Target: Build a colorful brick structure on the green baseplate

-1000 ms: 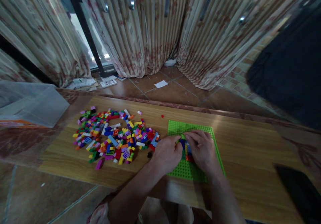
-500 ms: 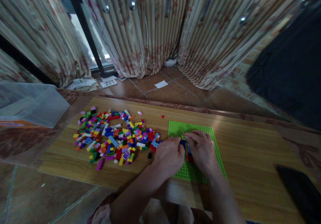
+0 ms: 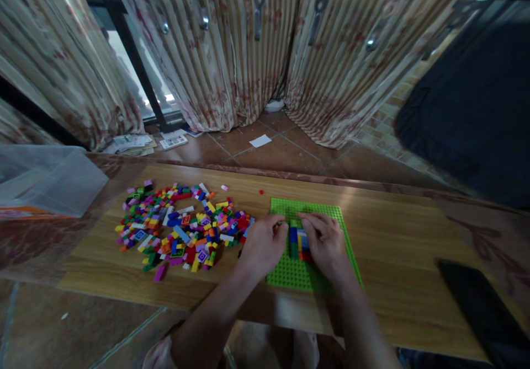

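Note:
A bright green studded baseplate [image 3: 285,278] lies on the wooden board. On it is a low build of toy bricks [image 3: 294,242], with blue, green, red, yellow and light blue pieces showing. My left hand [image 3: 265,245] is at the plate's left edge, fingers curled, thumb and forefinger close together; anything between them is too small to make out. My right hand [image 3: 329,242] rests over the right side of the build and covers part of it. Its thumb and forefinger are drawn together at the build's far end, and what they pinch is hidden.
A wide heap of loose toy bricks [image 3: 178,228] spreads left of the plate. One small red piece [image 3: 261,192] lies apart. A clear plastic bin [image 3: 53,178] stands far left, and a dark flat object [image 3: 476,303] lies at right. Curtains [image 3: 232,60] hang beyond the board.
My left hand has drawn back left from the build, uncovering more of its bricks. My right hand stays over it. The whole view has shifted slightly.

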Available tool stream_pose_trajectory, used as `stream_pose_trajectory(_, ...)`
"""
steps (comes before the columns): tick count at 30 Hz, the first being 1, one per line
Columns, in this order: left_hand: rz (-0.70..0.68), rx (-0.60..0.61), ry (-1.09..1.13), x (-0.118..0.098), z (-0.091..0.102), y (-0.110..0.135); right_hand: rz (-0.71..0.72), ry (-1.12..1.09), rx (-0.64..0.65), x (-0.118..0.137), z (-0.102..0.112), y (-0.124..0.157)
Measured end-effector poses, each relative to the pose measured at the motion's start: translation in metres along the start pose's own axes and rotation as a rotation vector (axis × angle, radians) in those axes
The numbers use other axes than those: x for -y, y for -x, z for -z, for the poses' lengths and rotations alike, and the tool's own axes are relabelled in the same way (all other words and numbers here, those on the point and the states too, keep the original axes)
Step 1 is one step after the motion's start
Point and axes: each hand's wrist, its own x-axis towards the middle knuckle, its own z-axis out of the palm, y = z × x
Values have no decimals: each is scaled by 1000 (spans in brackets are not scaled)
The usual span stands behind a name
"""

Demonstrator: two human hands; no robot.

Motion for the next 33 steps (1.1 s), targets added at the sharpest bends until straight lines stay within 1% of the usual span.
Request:
stream_pose_trajectory(3, 43, -30, 268, 4, 1, -3, -17, -180, -57, -2, 8, 1)
stream_pose_trajectory(7, 155, -19, 629, 2, -2, -5, -78, -318, -188, 1, 20, 5)
stream_pose_trajectory(9, 218, 7, 801, -3, -2, -4, -104, -401, -179, 8, 24, 8)
stream_pose_trajectory(12, 269, 68, 984, -10, -1, -1, -73, -534, -77, 23, 28, 12)
stream_pose_trajectory(16, 247, 131, 1046, -14, -1, 2, -16, -621, 27, 39, 30, 14)
stream_pose_trajectory(21, 223, 139, 1007, -13, -1, 1, -19, -650, 56, 38, 28, 14)
stream_pose_trajectory(24, 234, 116, 1013, -14, -1, 1, -33, -653, 28, 34, 26, 16)
stream_pose_trajectory(27, 230, 145, 1033, -15, -2, 2, -43, -647, -14, 32, 25, 16)
stream_pose_trajectory(33, 197, 152, 1027, -15, -2, 2, 18, -580, -22, 34, 26, 16)
